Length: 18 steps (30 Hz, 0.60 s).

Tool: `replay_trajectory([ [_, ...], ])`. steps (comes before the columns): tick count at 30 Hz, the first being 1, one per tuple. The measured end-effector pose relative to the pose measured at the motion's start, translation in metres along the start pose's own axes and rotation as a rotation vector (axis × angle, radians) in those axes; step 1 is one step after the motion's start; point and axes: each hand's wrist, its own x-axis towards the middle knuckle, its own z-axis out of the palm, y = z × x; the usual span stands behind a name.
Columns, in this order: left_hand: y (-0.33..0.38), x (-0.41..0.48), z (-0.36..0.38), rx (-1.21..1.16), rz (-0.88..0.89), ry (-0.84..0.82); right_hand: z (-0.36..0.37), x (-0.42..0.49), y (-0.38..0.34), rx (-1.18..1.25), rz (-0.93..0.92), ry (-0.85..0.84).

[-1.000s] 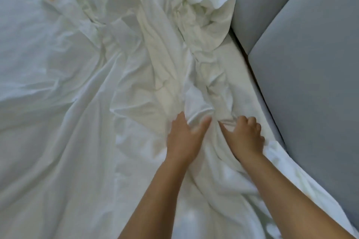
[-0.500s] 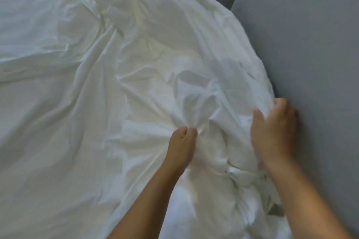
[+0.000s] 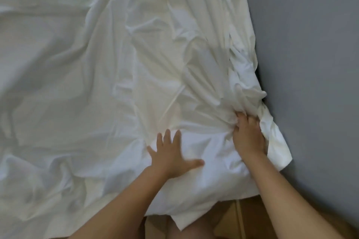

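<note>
White crumpled fabric bed sheet (image 3: 81,87): spread over the bed, fills most of the view, wrinkled all over; near edge hangs at the bottom, right edge lies against the grey panel.
Left hand (image 3: 171,156): flat on the sheet near its front edge, palm down; fingers (image 3: 166,137) straight and spread, thumb out to the right; holds nothing.
Right hand (image 3: 248,137): at the sheet's right edge; fingers (image 3: 241,120) curled into a bunched fold, gripping it; creases fan out from the grip.
Hands: near each other, not touching.
Grey padded upholstered panel (image 3: 310,64): runs along the right side, touching the sheet.
Brown wood-look surface (image 3: 246,217): below the sheet's near edge, between the forearms.
</note>
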Motion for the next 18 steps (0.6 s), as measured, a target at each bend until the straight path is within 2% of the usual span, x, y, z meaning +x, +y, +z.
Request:
replay_trajectory([
  [3,-0.003,0.004,0.005,-0.044,0.035,0.069,0.007,-0.033,-0.033,0.107,0.048,0.007],
  [5,-0.012,0.001,-0.005,-0.198,0.073,0.189,0.012,-0.066,-0.060,0.161,-0.056,-0.044],
  [8,-0.037,-0.017,-0.028,-0.484,0.061,0.287,0.022,-0.108,-0.101,0.080,-0.245,-0.184],
  [11,-0.078,-0.056,-0.052,-0.477,0.079,0.345,0.025,-0.136,-0.139,0.098,-0.335,-0.327],
  [14,-0.141,-0.112,-0.078,-0.475,0.096,0.509,0.025,-0.170,-0.177,0.179,-0.387,-0.401],
  [18,-0.247,-0.175,-0.109,-0.472,-0.029,0.723,0.022,-0.216,-0.244,0.289,-0.428,-0.448],
])
